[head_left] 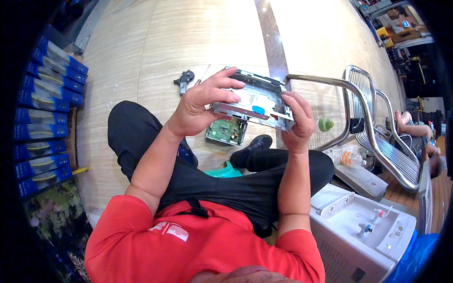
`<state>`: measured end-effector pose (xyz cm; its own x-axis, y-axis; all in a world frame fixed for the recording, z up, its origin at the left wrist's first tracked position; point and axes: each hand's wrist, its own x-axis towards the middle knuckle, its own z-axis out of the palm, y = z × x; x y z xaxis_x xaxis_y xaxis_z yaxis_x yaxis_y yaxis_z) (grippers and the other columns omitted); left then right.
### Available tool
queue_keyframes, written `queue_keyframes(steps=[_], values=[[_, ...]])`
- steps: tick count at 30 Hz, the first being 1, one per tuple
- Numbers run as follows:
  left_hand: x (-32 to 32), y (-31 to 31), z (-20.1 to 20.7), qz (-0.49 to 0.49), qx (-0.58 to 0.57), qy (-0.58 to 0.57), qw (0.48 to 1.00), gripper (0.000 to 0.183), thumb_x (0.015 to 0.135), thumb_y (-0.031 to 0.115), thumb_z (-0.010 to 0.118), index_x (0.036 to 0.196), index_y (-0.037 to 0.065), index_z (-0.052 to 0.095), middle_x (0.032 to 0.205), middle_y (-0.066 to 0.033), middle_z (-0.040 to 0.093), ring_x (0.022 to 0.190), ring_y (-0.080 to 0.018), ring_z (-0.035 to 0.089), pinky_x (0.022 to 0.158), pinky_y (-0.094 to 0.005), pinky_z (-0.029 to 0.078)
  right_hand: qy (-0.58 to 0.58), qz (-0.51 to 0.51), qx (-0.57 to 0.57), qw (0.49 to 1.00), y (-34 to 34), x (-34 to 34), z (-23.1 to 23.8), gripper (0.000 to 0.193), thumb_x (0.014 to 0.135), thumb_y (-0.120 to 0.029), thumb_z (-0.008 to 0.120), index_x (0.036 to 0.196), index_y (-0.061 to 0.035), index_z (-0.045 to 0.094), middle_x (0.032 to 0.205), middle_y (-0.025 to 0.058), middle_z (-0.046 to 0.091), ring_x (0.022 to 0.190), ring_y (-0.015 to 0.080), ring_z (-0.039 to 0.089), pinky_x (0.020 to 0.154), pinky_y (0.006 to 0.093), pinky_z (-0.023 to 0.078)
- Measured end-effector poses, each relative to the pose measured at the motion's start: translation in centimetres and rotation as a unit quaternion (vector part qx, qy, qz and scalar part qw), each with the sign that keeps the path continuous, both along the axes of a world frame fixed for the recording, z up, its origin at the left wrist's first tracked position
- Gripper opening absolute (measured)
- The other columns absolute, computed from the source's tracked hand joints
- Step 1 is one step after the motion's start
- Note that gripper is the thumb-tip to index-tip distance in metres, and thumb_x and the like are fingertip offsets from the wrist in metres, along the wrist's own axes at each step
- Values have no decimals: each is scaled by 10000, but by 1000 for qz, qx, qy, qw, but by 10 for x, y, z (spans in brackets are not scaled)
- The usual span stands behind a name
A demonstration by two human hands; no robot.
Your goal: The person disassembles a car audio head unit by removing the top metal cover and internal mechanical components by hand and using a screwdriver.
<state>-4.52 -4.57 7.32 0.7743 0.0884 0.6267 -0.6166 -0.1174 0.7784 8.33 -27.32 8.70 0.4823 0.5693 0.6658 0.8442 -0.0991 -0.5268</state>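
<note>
Between my two hands I hold up a metal frame (270, 118), a shallow open tray-like chassis with a dark far edge and a blue spot inside. My left hand (200, 101) grips its left end, the fingers over the top edge. My right hand (298, 120) is closed on the right end, thumb and fingers at its corner. Below the frame, a green circuit board (225, 132) lies on the floor between my legs, partly covered by the frame. Beyond my left hand, a small black part with a round wheel (184, 81) rests on the floor.
Stacked blue boxes (42, 129) line the left side. At right stand a metal-framed chair (365, 118), a green-capped bottle (325, 124), a clear bottle (351, 159) and a white water dispenser (361, 226). A teal cloth-like item (224, 171) lies by my foot. Another person's bare leg (415, 128) shows far right.
</note>
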Motion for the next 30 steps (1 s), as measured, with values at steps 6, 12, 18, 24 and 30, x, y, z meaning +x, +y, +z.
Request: queue_keyframes(steps=[6, 12, 18, 24, 30], values=[[0, 2, -7, 21, -10, 40, 999, 476, 657, -13, 771, 1094, 104, 619, 1220, -140, 602, 1296, -363, 422, 1100, -495, 310, -3, -7, -5, 1000, 7, -4, 1, 384, 717, 34, 703, 1092, -13, 634, 1031, 156, 643, 927, 257, 651, 747, 298, 521], [-6, -2, -12, 7, -143, 208, 968, 465, 685, -35, 748, 1120, 39, 601, 1207, -117, 613, 1209, -261, 529, 1022, -380, 432, 140, 17, -33, 990, -2, -9, -6, 431, 706, -14, 780, 1103, -19, 612, 1035, 146, 640, 885, 224, 646, 759, 297, 519], [-1, -7, -4, 55, 21, 43, 997, 514, 662, -26, 756, 1141, 124, 645, 1253, -101, 597, 1262, -289, 482, 1070, -405, 374, 63, 13, -3, 998, -1, -7, -7, 351, 719, 11, 752, 1032, -21, 596, 1064, 156, 634, 935, 245, 635, 781, 312, 512], [2, -8, -8, 170, 77, 17, 982, 579, 646, -65, 735, 1180, 139, 643, 1284, -124, 577, 1270, -326, 471, 1097, -426, 342, -36, -31, -18, 999, -3, -6, -4, 346, 719, 1, 744, 1020, -36, 578, 1074, 173, 631, 947, 291, 634, 798, 336, 511], [4, -9, -9, 183, 88, 30, 979, 616, 655, -75, 731, 1236, 85, 599, 1256, -126, 596, 1211, -299, 533, 1047, -369, 413, -32, -46, -24, 998, 0, -7, -3, 334, 712, -10, 754, 1003, -32, 591, 1048, 155, 639, 927, 288, 636, 783, 329, 510]])
